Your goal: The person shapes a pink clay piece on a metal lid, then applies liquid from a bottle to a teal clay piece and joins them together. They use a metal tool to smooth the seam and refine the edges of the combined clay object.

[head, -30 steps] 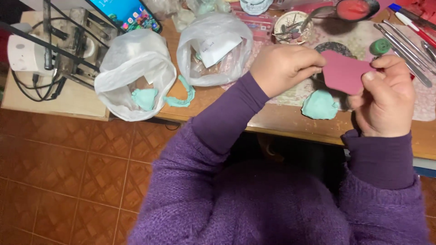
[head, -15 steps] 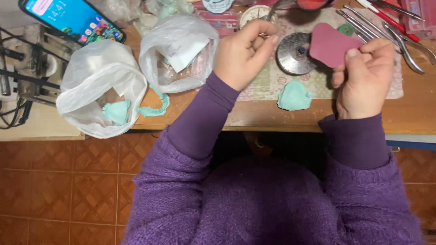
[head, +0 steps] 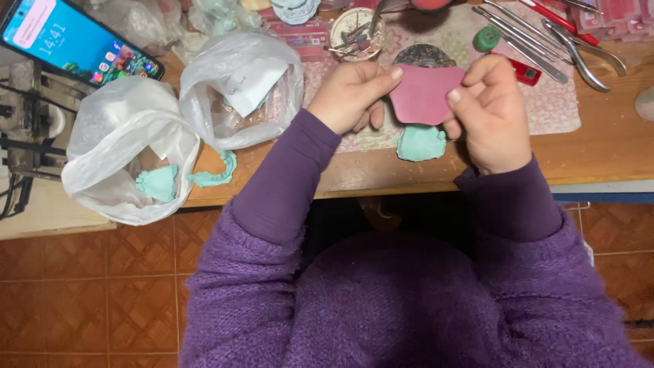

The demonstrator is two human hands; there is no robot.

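Both hands grip one flat pink wax sheet above the wooden bench.

To your left, a white plastic bag (head: 129, 153) holds a pale green plaster cast (head: 157, 182); a second white plastic bag (head: 242, 95) lies just beside it. Your left hand (head: 351, 95) pinches the left edge of the flat pink wax sheet (head: 424, 94); your right hand (head: 490, 112) pinches its right edge. Below the sheet, a pale green plaster block (head: 420, 143) rests on the patterned mat (head: 552, 112). Metal hand tools (head: 545, 34) lie at far right.

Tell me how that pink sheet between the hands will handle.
The pink sheet looks thin, so probably light. It keeps flat though pinched only at its sides by the left hand and right hand, suggesting some stiffness, likely bendable.
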